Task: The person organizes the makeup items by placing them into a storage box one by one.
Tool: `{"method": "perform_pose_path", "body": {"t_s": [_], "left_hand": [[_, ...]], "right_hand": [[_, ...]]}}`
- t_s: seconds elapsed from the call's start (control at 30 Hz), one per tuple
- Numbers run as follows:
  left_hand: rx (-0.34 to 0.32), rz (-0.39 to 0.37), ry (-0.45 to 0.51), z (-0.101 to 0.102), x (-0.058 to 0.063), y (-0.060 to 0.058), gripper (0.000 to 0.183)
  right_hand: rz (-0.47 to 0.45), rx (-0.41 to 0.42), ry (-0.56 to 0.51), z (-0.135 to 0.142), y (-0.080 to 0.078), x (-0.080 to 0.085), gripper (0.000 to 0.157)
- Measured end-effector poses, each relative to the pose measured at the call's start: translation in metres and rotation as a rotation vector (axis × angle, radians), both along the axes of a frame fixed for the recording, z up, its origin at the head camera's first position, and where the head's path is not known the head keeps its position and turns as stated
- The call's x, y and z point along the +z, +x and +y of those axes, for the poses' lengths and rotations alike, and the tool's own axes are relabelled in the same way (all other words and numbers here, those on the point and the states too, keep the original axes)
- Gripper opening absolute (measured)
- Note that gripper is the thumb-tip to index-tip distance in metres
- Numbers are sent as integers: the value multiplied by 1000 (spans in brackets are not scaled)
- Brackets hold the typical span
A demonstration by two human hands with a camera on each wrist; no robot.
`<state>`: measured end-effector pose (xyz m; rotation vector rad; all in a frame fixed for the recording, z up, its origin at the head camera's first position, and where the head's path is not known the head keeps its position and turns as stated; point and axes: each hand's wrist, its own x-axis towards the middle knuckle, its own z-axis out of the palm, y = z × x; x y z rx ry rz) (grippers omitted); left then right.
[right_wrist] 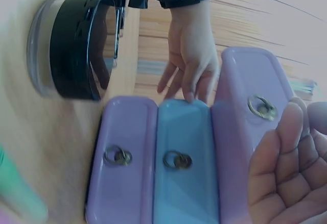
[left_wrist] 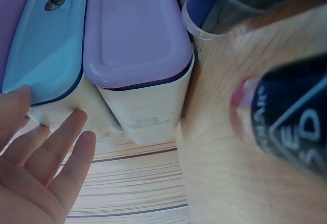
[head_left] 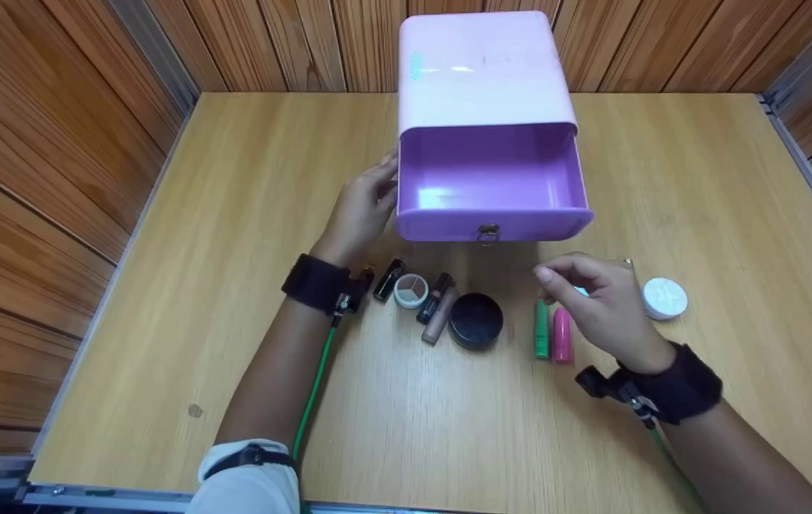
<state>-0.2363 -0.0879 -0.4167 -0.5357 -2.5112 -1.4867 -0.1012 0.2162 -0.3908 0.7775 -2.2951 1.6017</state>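
Observation:
A small pink drawer cabinet (head_left: pixel 484 78) stands at the back of the table, its purple top drawer (head_left: pixel 434 227) pulled out with nothing inside. That drawer has a metal ring pull (head_left: pixel 488 233). Below it, a blue drawer (right_wrist: pixel 184 127) and a lower purple drawer (right_wrist: pixel 122 127) are closed. My left hand (head_left: pixel 359 210) rests against the cabinet's left side, fingers extended near the blue drawer's edge in the left wrist view. In front of the pulled-out drawer, to the right, my right hand (head_left: pixel 602 300) hovers over the table with loosely bent fingers, holding nothing visible.
Between my arms lie a black round jar (head_left: pixel 475 321), a three-shade pot (head_left: pixel 410 291), a black tube (head_left: pixel 389 279) and a mauve tube (head_left: pixel 438 325). Green (head_left: pixel 542 330) and pink tubes (head_left: pixel 561 335) lie by my right hand, with a white jar (head_left: pixel 665 298) beyond. Wooden walls surround the table.

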Motion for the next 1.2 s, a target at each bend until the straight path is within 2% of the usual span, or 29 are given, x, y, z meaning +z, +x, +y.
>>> {"method": "perform_pose_path", "body": {"t_s": [0.23,0.43,0.5,0.63,0.77,0.87,0.93,1.03,1.2], "left_hand": [[4,-19,12,-3,3,2,45],[5,-31,32,-4,5,3,46],[7,-36,31,-3,5,4,46],[13,-29,17,-2,4,4,46],[9,-13,12,0,2,3,47],[6,3,11,0,1,2,46],[7,14,9,1,1,2,45],[14,16,-6,1,1,2,43],[27,6,-28,1,-1,2,43]], "right_hand": [[92,-88,5,25,10,9,10],[210,-188,-80,44,16,31,3],[234,-228,-75,53,17,38,4],[230,-312,64,80,18,40,5],[160,-401,235,105,16,35,7],[32,-484,365,120,14,29,15],[-71,-508,448,128,14,24,21],[-209,-493,536,137,13,15,28],[-310,-435,599,144,11,1,36]]}}
